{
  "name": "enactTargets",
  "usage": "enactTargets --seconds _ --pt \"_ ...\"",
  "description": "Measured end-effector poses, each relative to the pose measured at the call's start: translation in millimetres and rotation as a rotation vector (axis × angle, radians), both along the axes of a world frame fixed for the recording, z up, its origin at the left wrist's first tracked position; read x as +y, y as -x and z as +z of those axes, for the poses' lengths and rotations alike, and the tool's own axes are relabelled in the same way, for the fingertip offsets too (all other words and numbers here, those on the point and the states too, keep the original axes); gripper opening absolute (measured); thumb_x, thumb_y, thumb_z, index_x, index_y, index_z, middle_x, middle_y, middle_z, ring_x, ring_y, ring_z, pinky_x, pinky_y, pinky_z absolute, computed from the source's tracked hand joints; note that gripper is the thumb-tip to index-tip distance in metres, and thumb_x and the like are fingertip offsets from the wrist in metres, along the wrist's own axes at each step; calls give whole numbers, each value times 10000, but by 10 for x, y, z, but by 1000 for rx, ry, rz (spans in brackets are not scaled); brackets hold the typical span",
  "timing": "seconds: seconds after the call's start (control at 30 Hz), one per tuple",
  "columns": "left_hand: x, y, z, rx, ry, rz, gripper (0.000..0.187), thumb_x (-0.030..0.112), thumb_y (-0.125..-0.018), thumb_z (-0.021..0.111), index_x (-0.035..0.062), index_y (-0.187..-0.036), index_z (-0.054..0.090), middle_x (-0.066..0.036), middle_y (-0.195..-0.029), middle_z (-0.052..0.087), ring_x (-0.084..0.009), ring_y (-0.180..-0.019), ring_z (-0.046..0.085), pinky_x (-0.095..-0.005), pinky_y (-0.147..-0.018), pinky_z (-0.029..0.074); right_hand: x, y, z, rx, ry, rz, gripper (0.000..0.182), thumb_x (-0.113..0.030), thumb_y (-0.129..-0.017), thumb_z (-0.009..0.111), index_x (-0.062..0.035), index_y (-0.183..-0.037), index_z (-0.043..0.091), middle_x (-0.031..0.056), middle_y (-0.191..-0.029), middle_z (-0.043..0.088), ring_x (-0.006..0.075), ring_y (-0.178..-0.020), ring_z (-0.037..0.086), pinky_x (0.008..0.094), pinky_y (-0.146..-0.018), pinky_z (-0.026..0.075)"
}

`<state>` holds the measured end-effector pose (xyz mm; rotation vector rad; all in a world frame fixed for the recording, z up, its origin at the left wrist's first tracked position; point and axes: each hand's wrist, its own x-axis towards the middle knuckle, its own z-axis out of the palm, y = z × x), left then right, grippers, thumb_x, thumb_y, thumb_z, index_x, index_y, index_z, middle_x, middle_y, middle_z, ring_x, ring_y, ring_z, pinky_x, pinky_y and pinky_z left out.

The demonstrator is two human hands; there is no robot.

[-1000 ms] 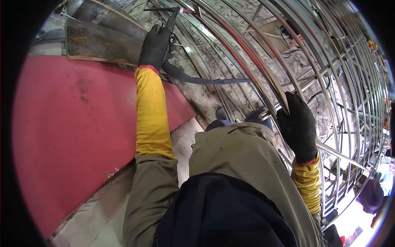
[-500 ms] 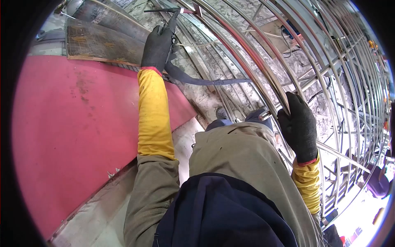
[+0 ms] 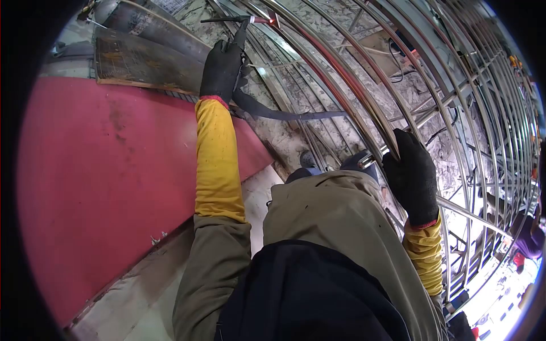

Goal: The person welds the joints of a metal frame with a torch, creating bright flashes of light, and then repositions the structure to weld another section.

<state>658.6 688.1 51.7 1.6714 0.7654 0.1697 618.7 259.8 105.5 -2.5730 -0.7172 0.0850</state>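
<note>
My left hand point(image 3: 222, 69), in a black glove, is closed on a TIG welding torch point(image 3: 259, 20) at the top of the view. The torch's long back cap points left, and its pinkish nozzle faces a joint of the shiny metal tube frame point(image 3: 364, 101). A small bright glow shows at the nozzle's tip. From the hand a dark sleeved cable point(image 3: 278, 113) trails to the right, passing under the tubes. Lower right, my right hand point(image 3: 414, 176), also black-gloved, is wrapped round one of the frame's tubes.
A red sheet-covered surface point(image 3: 114, 187) fills the left side. Behind it lie a worn metal plate point(image 3: 148, 59) and a large grey cylinder point(image 3: 153, 25). Loose metal bars point(image 3: 284, 85) lie on the stained floor. A person in purple point(image 3: 529, 241) is at the far right edge.
A glow has appeared at the torch's tip. My left hand and the torch have shifted slightly right and down. My right hand stays on the tube. The person in purple has moved.
</note>
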Motion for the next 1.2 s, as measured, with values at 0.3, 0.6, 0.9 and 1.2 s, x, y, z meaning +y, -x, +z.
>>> enactTargets --seconds 0.3,0.6,0.9,1.2 --pt "-46 1 58 43 18 24 278 408 -1066 683 143 -1129 627 16 -883 677 -108 -704 662 -321 -576 535 1 -8 6 21 33 -5 454 -91 -879 764 -30 -1317 662 249 -1114 732 495 -1034 713 578 -876 577" --pt "-93 25 74 22 12 8 392 508 -1038 741 145 -1123 622 19 -866 672 -99 -693 648 -314 -577 521 -1 -10 15 28 37 1 481 -91 -874 763 -20 -1338 661 260 -1139 734 499 -1061 711 573 -899 577" --pt "-88 -23 -57 -40 -3 -8 144 280 -1136 580 146 -1162 626 39 -824 639 -87 -620 611 -295 -509 487 -91 -51 -87 -18 21 70 486 -110 -900 737 -22 -1369 643 256 -1191 731 494 -1086 711 563 -919 575" --pt "-65 17 18 6 43 26 270 378 -1066 644 131 -1171 623 -25 -927 728 -136 -697 686 -335 -567 534 4 -10 20 53 23 -14 479 -97 -880 776 -30 -1345 681 242 -1197 741 484 -1075 726 558 -918 598"
